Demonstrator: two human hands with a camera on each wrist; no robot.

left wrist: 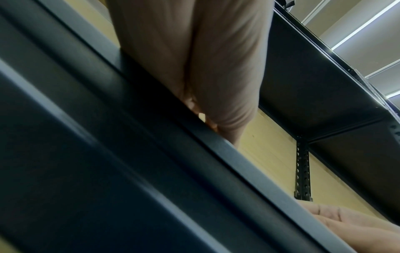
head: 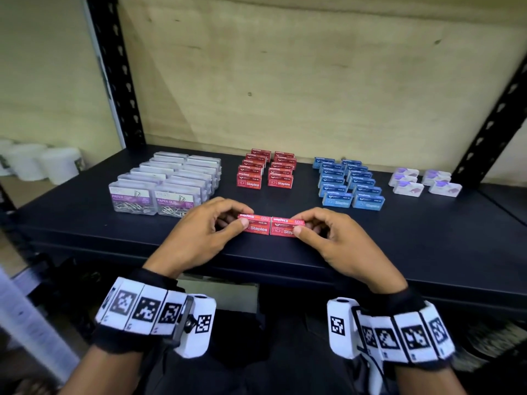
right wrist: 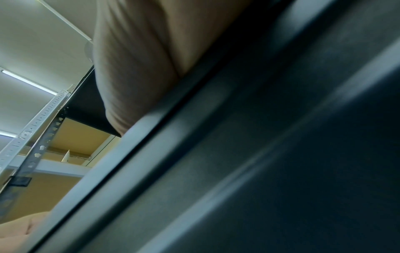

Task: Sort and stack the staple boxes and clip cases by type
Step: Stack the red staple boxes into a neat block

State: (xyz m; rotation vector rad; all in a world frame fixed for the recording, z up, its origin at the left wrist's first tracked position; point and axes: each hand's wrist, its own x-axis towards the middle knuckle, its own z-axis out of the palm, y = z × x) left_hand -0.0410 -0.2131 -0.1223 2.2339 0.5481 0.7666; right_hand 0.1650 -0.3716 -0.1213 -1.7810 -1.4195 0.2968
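Red cardboard marks the two staple boxes in hand near the front edge of the black metal shelf [head: 85, 223]. In the head view the left red staple box [head: 258, 225] and the right red staple box [head: 285, 227] lie flat on the shelf, end to end and touching, both with "Staples" printed on their faces.

The left hand [head: 199, 232] pinches the left box at its outer end, thumb on the near side and fingers curled over the far side. The right hand [head: 339, 240] pinches the right box in the same way at its outer end. Both wrists carry white bands with black square markers.

Further back on the shelf, sorted groups stand well apart from one another:
- Clear paper clip cases [head: 168, 181] at the left, in two rows side by side, the front labels reading "PAPER CLIPS".
- Red staple boxes [head: 265, 171] behind the hands, in two rows.
- Blue staple boxes [head: 349, 182] to the right of the red ones, in two rows.
- White and purple boxes [head: 422, 182] at the far right; their print is too small to read.

A plywood back panel [head: 313, 81] closes the rear of the shelf, with black perforated uprights [head: 117, 69] at either side.

Both wrist views look up from below the shelf edge, showing only the heel of each palm and the dark shelf rim [left wrist: 151, 154]; the fingers and boxes are hidden there.
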